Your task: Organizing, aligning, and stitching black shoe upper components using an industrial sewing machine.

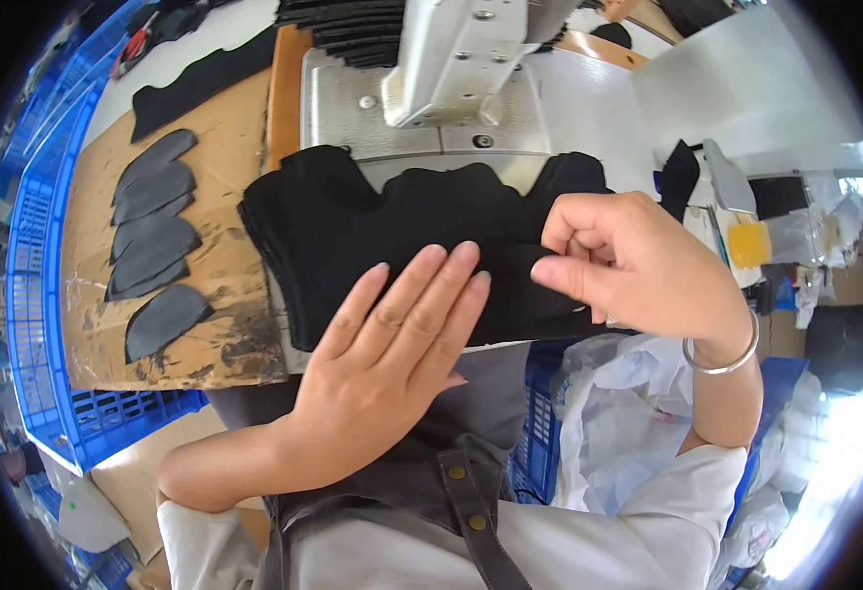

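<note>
Where the black stack lies: along the counter's near edge, long axis left-right.
Left hand: flat atop it, gripping nothing.
Right hand: half-curled over its right end, hold unclear.

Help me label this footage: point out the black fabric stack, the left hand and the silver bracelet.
Black fabric stack [421,218]: head view, middle of its top face.
Left hand [378,362]: head view, back of the hand.
Silver bracelet [720,371]: head view, its band.
</note>
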### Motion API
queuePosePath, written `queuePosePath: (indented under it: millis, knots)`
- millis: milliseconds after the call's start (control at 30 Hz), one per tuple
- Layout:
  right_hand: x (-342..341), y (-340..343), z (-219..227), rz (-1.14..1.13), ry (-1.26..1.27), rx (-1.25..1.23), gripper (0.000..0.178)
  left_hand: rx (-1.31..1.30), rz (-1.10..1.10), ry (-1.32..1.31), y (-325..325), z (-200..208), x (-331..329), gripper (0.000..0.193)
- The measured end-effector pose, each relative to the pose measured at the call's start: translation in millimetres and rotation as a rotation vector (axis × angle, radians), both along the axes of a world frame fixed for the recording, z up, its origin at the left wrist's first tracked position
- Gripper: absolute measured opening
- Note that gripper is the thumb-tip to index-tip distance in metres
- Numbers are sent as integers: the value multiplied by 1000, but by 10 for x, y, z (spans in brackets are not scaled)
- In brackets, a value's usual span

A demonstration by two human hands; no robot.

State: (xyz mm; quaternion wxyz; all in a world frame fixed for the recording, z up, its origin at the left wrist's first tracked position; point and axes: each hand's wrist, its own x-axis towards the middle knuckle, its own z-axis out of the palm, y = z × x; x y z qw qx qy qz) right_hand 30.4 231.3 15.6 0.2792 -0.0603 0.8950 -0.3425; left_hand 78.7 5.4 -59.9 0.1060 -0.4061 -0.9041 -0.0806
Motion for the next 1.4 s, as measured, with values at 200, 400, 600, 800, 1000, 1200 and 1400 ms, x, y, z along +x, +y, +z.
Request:
queuePosePath:
  millis: [200,400,600,800,1000,1200,1400]
  knots:
    - [2,172,-47,-50,-65,-104,19,46,-54,6,-13,-9,-42,77]
    - [-25,211,-82,7,-25,-99,19,19,-29,70,-2,-24,-52,54]
    - [24,244,-117,-2,5,-122,19,10,-45,77,14,-13,-35,49]
    - [88,229,-115,26,166,49,21,72,-91,47,33,-60,-83,65]
    - [422,-102,-242,395,891,314,71,148,-131,-24,34,55,-118,68]
    - [484,-30,-378,451,940,421,59,27,62,65,-258,67,5,87]
    - [355,-17,-196,603,1497,305,26,94,46,271,-244,276,-127,57]
